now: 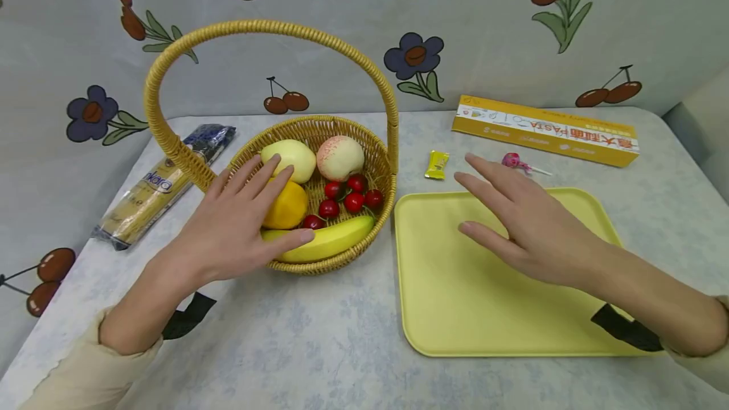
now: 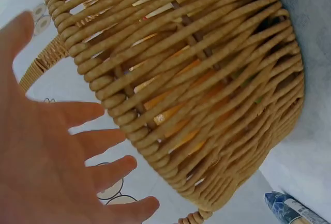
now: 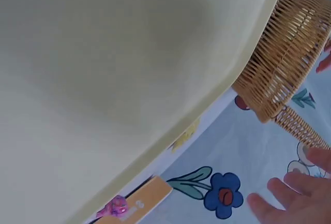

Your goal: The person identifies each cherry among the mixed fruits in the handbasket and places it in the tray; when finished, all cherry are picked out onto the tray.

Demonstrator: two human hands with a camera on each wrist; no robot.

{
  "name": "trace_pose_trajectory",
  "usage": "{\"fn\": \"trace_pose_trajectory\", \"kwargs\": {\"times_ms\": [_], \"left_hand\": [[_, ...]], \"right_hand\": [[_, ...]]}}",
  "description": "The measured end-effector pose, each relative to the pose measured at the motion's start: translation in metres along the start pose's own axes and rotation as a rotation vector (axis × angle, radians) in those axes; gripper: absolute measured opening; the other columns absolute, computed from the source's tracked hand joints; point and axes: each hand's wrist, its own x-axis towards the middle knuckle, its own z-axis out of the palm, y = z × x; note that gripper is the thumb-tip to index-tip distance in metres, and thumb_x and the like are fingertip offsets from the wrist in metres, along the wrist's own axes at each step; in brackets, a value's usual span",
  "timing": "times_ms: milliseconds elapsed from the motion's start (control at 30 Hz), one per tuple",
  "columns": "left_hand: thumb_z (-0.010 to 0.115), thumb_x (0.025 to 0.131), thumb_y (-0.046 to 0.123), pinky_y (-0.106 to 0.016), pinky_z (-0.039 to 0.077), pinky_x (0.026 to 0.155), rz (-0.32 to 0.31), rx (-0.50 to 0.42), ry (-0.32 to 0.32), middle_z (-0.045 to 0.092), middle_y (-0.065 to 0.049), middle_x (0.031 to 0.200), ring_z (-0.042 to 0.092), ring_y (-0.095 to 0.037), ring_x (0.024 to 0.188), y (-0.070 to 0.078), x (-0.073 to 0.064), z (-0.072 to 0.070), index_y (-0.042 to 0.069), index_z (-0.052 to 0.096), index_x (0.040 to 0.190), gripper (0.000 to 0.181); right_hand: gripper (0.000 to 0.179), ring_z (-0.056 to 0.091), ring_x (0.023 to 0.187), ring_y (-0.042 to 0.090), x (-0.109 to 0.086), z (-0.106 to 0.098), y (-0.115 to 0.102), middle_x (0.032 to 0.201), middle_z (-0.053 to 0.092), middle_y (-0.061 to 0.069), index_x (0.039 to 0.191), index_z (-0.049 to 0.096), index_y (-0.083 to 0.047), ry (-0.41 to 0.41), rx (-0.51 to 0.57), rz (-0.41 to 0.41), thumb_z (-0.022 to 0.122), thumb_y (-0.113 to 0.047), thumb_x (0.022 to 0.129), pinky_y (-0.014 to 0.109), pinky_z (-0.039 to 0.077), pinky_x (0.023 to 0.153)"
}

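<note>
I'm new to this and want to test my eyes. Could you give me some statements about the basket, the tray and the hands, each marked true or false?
1. A banana lies in the basket. True.
2. The left hand grips the handle. False: the left hand is spread out, not wrapped round the handle.
3. The pasta box lies farther from the person than the lollipop. True.
4. The lollipop lies on the tray. False: it lies on the table, beyond the tray.
5. The right hand holds nothing. True.
</note>
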Motion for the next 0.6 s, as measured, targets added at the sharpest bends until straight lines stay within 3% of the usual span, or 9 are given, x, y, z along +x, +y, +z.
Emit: {"fn": "trace_pose_trajectory", "kwargs": {"times_ms": [100,200,433,533,600], "left_hand": [[0.047,0.089,0.074,-0.067,0.014,0.112,-0.007,-0.038,0.076,0.020,-0.014,0.162,0.014,-0.038,0.147,0.002,0.001,-0.001,0.014,0.030,0.156,0.092],[0.051,0.089,0.071,-0.068,0.025,0.107,-0.020,-0.073,0.158,0.031,-0.015,0.157,0.028,-0.040,0.141,0.001,-0.001,0.001,0.011,0.044,0.149,0.085],[0.061,0.088,0.060,-0.064,0.037,0.094,-0.008,-0.123,0.382,0.049,-0.018,0.143,0.048,-0.045,0.121,-0.008,-0.008,0.015,0.007,0.060,0.134,0.070],[0.063,0.088,0.059,-0.062,0.039,0.092,-0.034,-0.131,0.405,0.050,-0.017,0.142,0.050,-0.044,0.118,-0.012,-0.014,0.018,0.007,0.061,0.133,0.068],[0.062,0.088,0.059,-0.062,0.042,0.090,-0.078,-0.128,0.379,0.047,-0.016,0.144,0.049,-0.043,0.119,-0.014,-0.020,0.020,0.008,0.059,0.135,0.069]], "right_hand": [[0.054,0.046,0.131,0.033,0.008,0.001,-0.008,0.148,0.044,0.013,0.140,0.054,-0.009,0.096,0.032,-0.040,0.070,-0.025,0.092,0.059,0.041,0.101],[0.046,0.053,0.123,0.031,0.019,0.005,-0.018,0.137,0.055,0.013,0.132,0.060,-0.007,0.156,0.069,-0.107,0.072,-0.019,0.089,0.055,0.046,0.097],[0.037,0.059,0.112,0.024,0.051,0.016,-0.044,0.122,0.061,0.009,0.124,0.064,-0.005,0.192,0.150,-0.259,0.071,-0.019,0.091,0.043,0.052,0.092],[0.035,0.059,0.108,0.020,0.065,0.018,-0.054,0.120,0.061,0.007,0.122,0.065,-0.005,0.162,0.178,-0.281,0.071,-0.018,0.091,0.037,0.053,0.089],[0.033,0.059,0.104,0.018,0.074,0.020,-0.059,0.119,0.061,0.007,0.122,0.065,-0.004,0.132,0.194,-0.284,0.070,-0.017,0.092,0.034,0.052,0.086]]}}
